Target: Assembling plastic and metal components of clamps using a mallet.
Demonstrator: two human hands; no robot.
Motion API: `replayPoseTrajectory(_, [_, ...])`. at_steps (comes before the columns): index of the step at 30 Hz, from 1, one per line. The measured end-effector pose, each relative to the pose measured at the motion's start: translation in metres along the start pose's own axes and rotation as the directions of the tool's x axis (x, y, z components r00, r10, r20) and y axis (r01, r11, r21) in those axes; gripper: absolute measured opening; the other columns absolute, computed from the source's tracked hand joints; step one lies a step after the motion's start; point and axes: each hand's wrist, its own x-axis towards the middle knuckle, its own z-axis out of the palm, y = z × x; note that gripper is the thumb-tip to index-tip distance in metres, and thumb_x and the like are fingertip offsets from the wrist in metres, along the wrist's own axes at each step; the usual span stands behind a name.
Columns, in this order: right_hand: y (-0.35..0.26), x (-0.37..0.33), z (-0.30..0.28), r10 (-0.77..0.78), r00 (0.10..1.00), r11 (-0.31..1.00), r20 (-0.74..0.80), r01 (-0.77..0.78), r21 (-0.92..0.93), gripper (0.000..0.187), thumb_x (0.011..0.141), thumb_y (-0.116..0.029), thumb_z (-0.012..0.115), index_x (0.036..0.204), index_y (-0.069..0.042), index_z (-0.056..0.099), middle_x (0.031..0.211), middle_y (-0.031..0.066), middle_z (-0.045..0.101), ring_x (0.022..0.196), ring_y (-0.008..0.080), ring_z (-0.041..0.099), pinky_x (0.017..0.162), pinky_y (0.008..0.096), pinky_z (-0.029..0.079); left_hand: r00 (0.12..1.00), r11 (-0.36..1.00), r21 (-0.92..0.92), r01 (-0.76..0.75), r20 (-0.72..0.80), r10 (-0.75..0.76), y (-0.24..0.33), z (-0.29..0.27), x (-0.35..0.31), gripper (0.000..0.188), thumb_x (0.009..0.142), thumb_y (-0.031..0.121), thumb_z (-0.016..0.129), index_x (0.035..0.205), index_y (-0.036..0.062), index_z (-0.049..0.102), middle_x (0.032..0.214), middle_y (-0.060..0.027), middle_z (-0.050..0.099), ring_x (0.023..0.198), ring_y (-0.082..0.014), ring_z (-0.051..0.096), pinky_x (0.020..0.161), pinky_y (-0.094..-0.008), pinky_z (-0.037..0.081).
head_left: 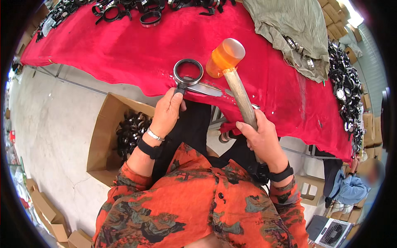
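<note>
One ring (188,82) juts forward from the pinching left hand (166,111); right hand (265,139) grips mallet (237,84).

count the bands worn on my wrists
3: a silver bracelet and a black band below the left hand, and another black band below the right hand. The sleeves may hide more.

Standing close by, I saw the person's left forearm (140,162) slant toward one o'clock, the left hand (164,113) at eleven from the chest (213,186), fingers bent in a pinching hold. The right forearm (284,182) slanted toward eleven; between one and two, the right hand (266,142) was wrapped in a grip, its thumb (245,128) pointing toward ten.
</note>
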Motion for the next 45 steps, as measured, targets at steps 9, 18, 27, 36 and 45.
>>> replayPoseTrajectory(9, [-0.001,0.004,0.015,-0.078,0.993,0.973,-0.086,0.057,-0.225,0.032,0.085,-0.021,0.067,0.092,0.001,0.045,0.065,0.0195,0.058,0.064,0.0346,0.063,0.056,0.0395,0.047,0.998,0.997,0.027,-0.066,0.006,0.066,0.000,-0.001,0.001,0.030,0.100,0.029,0.044,0.086,0.0035,0.050,0.065,-0.0041,0.056,0.055,-0.0133,0.050,0.054,-0.0282,0.041])
replayPoseTrajectory(18, [-0.026,0.010,0.019,-0.055,0.986,0.991,-0.160,0.035,-0.128,0.032,0.084,-0.022,0.068,0.093,0.001,0.048,0.066,0.0183,0.056,0.060,0.0321,0.059,0.055,0.0386,0.045,0.995,0.993,0.075,-0.094,0.049,0.091,-0.002,-0.003,0.000,0.031,0.101,0.034,0.041,0.096,0.0054,0.053,0.071,-0.0006,0.057,0.056,-0.0063,0.048,0.050,-0.0209,0.039])
replayPoseTrajectory(27, [-0.038,0.022,0.021,-0.294,0.948,0.934,-0.123,0.258,-0.247,0.037,0.084,-0.026,0.069,0.090,0.002,0.046,0.068,0.0232,0.055,0.065,0.0408,0.059,0.057,0.0428,0.045,0.998,0.993,0.092,-0.068,0.019,0.067,0.001,-0.004,-0.001,0.035,0.099,0.034,0.046,0.086,0.0019,0.050,0.065,-0.0096,0.059,0.062,-0.0244,0.059,0.059,-0.0341,0.044])
replayPoseTrajectory(36, [-0.047,0.049,0.013,-0.208,0.977,0.951,-0.044,0.191,-0.245,0.039,0.084,-0.029,0.068,0.090,0.002,0.046,0.070,0.0266,0.055,0.067,0.0444,0.056,0.059,0.0446,0.044,1.000,0.992,0.121,-0.026,0.013,0.024,0.004,-0.005,-0.001,0.033,0.099,0.032,0.045,0.086,0.0019,0.050,0.065,-0.0110,0.060,0.062,-0.0261,0.060,0.060,-0.0351,0.045])
replayPoseTrajectory(45, [-0.058,0.038,0.010,-0.383,0.923,0.861,0.025,0.367,-0.353,0.036,0.082,-0.025,0.070,0.087,0.000,0.045,0.067,0.0247,0.055,0.065,0.0430,0.058,0.055,0.0440,0.045,0.997,0.993,0.098,-0.058,0.055,0.053,0.000,-0.005,-0.002,0.033,0.100,0.035,0.042,0.096,0.0045,0.053,0.070,-0.0018,0.058,0.057,-0.0094,0.052,0.051,-0.0237,0.042])
